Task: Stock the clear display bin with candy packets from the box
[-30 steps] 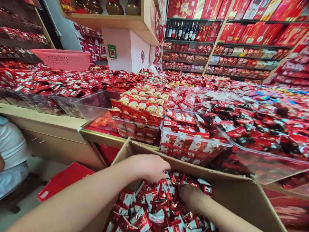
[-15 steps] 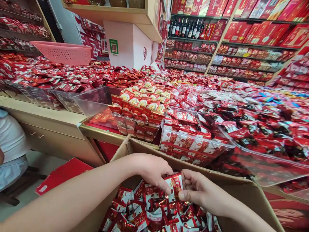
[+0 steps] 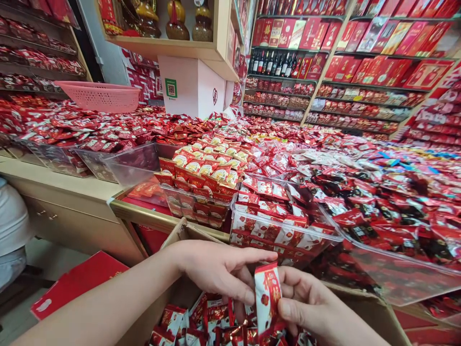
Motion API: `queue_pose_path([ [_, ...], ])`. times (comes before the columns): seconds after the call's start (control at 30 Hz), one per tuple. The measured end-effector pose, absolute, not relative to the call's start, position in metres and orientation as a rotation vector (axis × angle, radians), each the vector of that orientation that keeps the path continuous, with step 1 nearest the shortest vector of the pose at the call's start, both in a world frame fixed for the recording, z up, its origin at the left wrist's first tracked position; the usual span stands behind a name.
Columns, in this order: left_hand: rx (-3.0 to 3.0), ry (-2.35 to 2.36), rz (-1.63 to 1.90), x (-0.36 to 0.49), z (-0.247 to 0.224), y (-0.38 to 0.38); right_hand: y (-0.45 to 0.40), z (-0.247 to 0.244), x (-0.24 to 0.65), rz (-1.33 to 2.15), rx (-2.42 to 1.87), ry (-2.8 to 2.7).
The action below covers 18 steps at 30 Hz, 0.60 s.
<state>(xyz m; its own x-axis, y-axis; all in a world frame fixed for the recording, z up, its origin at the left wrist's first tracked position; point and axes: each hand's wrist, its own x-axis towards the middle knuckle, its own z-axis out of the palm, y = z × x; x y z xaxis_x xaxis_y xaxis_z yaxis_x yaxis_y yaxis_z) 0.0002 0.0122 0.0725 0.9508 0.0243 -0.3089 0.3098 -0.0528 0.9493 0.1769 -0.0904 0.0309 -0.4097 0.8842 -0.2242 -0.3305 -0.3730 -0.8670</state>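
My right hand (image 3: pixel 306 302) pinches a small red and white candy packet (image 3: pixel 267 300) between thumb and fingers. The packet stands nearly upright, its printed front facing me. Left of it is my left hand (image 3: pixel 219 271), open, with the index finger stretched past the packet's top and the thumb close to its left edge. Whether the thumb touches the packet I cannot tell. Below both hands, many similar candy packets (image 3: pixel 173 319) fill a cardboard box (image 3: pixel 370 307). My forearms and hands hide part of the box.
Beyond the box, a clear plastic bin (image 3: pixel 288 226) holds rows of red and white packets. Beside it sit durian packets (image 3: pixel 201 168). A pink basket (image 3: pixel 101 96) rests on heaped sweets at the back left. A seated person (image 3: pixel 12 226) shows at the left edge.
The packet has come up and turned more upright in my right hand. My left fingers have moved off it and straightened. The view has tilted upward slightly.
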Motion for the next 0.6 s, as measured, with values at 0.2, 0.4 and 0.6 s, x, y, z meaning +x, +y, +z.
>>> queue_pose_path([
  [0.2,1.656,0.285,-0.286,0.001,0.071,0.009,-0.086,0.009,0.165,2.057,-0.823,-0.930],
  [0.4,2.362,0.624,-0.240,0.007,0.074,0.008,-0.085,0.015,0.173,1.817,-1.113,-0.968],
  [0.6,2.529,0.531,-0.538,0.019,0.044,0.004,-0.085,-0.012,0.178,1.661,-1.406,-1.489],
])
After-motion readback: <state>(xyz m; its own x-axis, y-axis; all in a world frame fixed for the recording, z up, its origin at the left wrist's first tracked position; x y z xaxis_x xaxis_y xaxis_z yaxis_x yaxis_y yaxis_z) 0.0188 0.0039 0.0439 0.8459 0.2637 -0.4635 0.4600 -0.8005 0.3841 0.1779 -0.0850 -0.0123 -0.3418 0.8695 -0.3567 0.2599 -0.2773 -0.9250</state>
